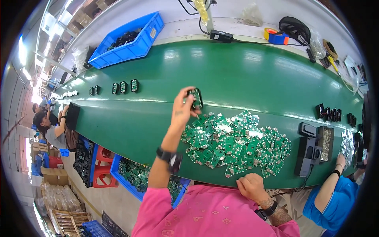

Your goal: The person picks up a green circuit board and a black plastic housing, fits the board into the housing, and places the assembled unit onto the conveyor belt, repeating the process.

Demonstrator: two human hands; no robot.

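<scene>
Above the green worktop, my left hand (183, 103) grips a black plastic housing with a green circuit board in it (196, 98), thumb and fingers closed round its sides. Just below and to the right of that hand spreads a heap of loose green circuit boards (237, 144). At the near edge of the heap rests my right hand (252, 186), its fingers curled into a loose fist. Whatever that fist holds, if anything, is hidden. Farther left on the worktop, several black housings with boards (123, 87) stand in a spaced row.
A blue crate (130, 49) of black parts sits at the far left. To the right are a black powered device (306, 152), a tray of small metal parts (325, 143) and black housings (328, 113). A blue bin (136, 175) of boards is below the near edge. Co-workers sit at both sides.
</scene>
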